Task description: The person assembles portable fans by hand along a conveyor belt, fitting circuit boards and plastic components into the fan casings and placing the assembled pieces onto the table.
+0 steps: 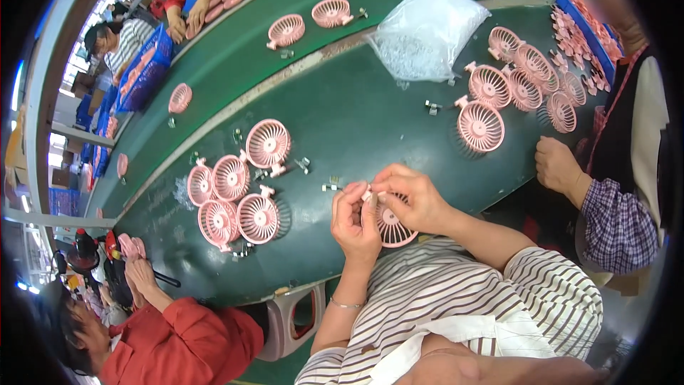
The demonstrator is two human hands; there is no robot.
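Both my hands are close together over the near edge of the green table. Between them is a round pink slatted fan cover (396,227), its small neck pointing up toward my fingertips. My left hand (353,222) pinches at that neck, with thumb and fingers closed. My right hand (417,198) curls over the top of the cover, fingers closed at the same neck. The fingers hide what small part may be between them. Just beyond my left fingers lies a small circuit board (331,187), which seems wired to the held piece.
Several pink fan covers (258,219) with small boards lie to the left, and more (481,126) to the right. Beyond is a clear plastic bag (427,32) of small parts. Fan covers (331,12) sit on the green conveyor belt (235,57). Co-workers sit on both sides.
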